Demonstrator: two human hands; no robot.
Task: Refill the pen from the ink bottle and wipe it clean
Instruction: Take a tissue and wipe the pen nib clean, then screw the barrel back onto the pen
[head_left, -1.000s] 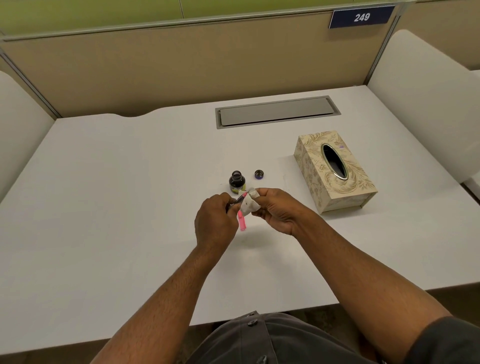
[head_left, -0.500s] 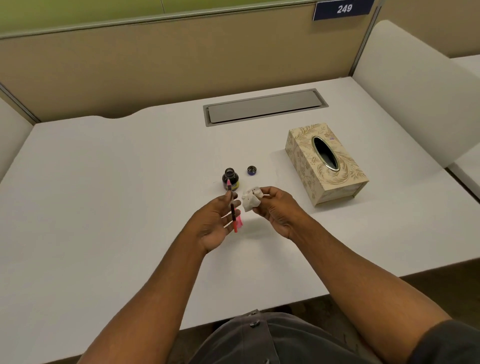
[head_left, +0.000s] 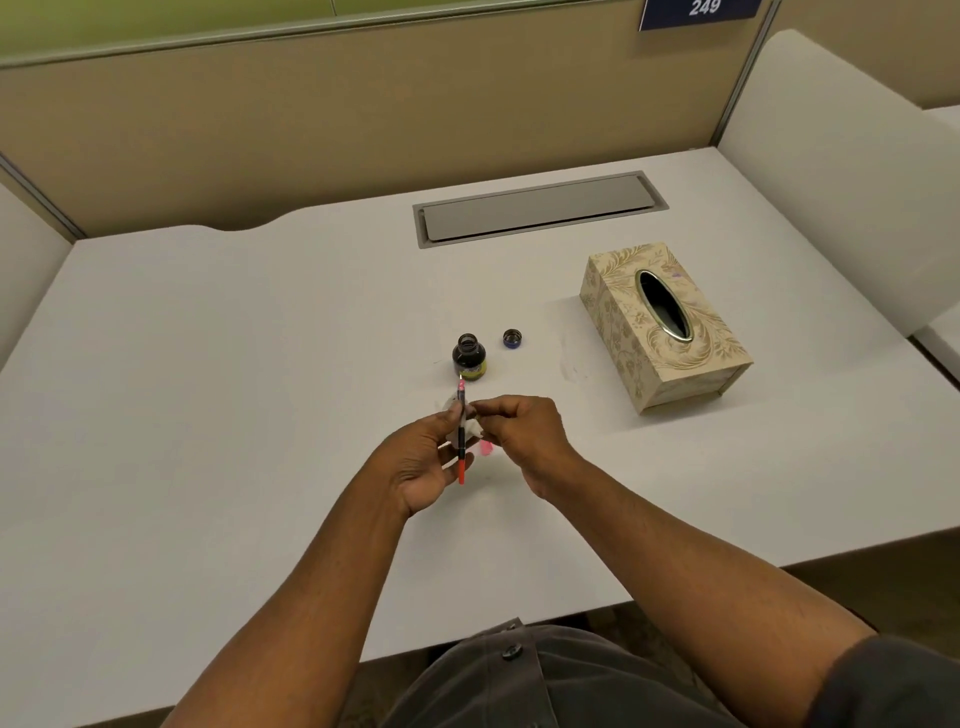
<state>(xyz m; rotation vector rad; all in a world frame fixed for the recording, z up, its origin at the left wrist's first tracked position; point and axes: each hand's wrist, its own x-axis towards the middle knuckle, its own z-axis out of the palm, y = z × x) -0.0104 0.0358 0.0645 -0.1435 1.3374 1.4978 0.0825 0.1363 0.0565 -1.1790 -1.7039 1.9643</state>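
Head view: left hand (head_left: 423, 462), palm half-up, pinches the pen (head_left: 461, 435) upright between thumb and fingers; right hand (head_left: 524, 428) presses a wadded tissue (head_left: 474, 425) against it, just before the open bottle (head_left: 469, 357).

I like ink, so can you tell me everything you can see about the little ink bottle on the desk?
The ink bottle is small, round and dark, likely glass, with what looks like dark ink inside. A yellow-green label wraps its lower part. Its mouth is open; its small dark cap lies apart, to its right. It stands upright on the white desk, just beyond the hands. Nothing touches it; the pen in the left hand points up toward it.
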